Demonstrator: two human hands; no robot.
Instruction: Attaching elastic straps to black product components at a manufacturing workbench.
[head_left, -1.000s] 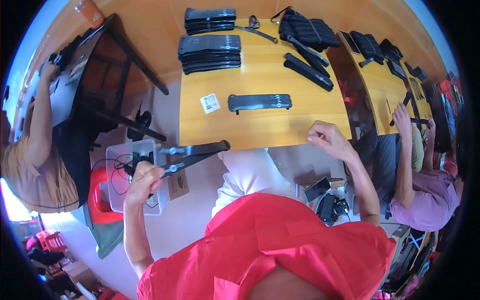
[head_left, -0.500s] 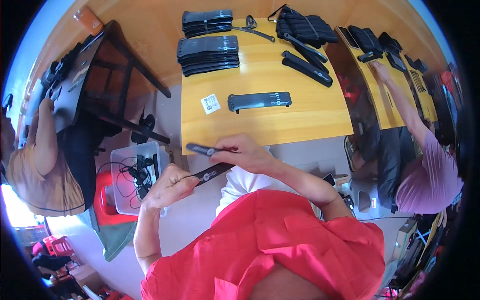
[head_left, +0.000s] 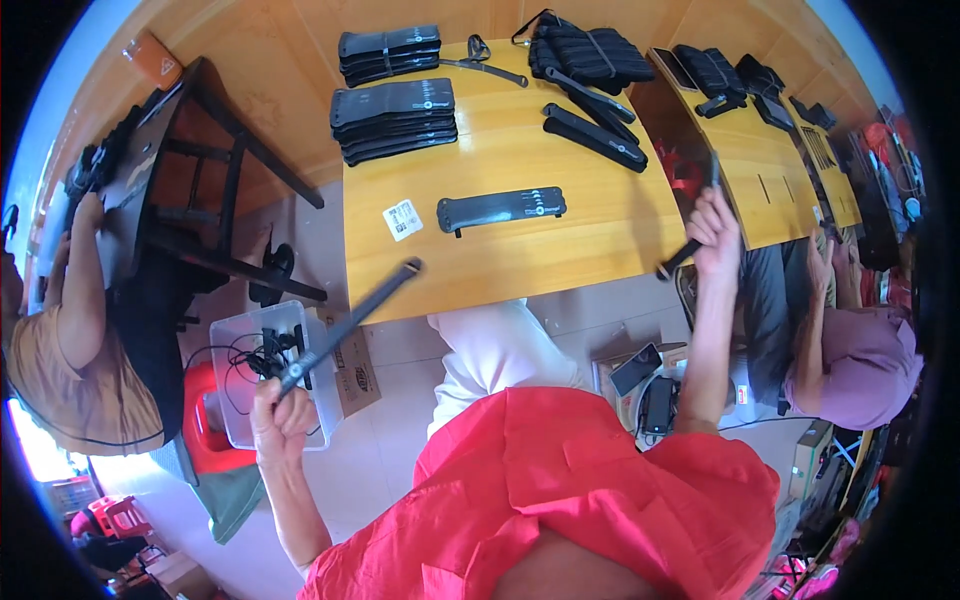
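My left hand [head_left: 282,418], low on the left, is closed around one end of a long black strap [head_left: 350,325]. That strap points up to the right, its far end over the table's front edge. On the right, my raised right hand [head_left: 714,238] grips a second black strap [head_left: 680,258], whose two ends stick out above and below the fist; the middle is hidden by my fingers. Between the hands, a flat black panel [head_left: 495,209] with pale markings lies on the wooden table [head_left: 400,275]. Beside its left end is a white printed label [head_left: 403,220].
Stacks of black panels [head_left: 392,112] stand at the table's back left. Black straps [head_left: 595,137] and a bundled black pile [head_left: 590,55] lie back right. A clear plastic bin [head_left: 235,350] with cables is by my left hand. Co-workers sit left [head_left: 85,370] and right [head_left: 860,370].
My hands have moved from close together to wide apart, each with a strap: the left down and left, the right up and right. The right co-worker's arm has drawn back from the side table.
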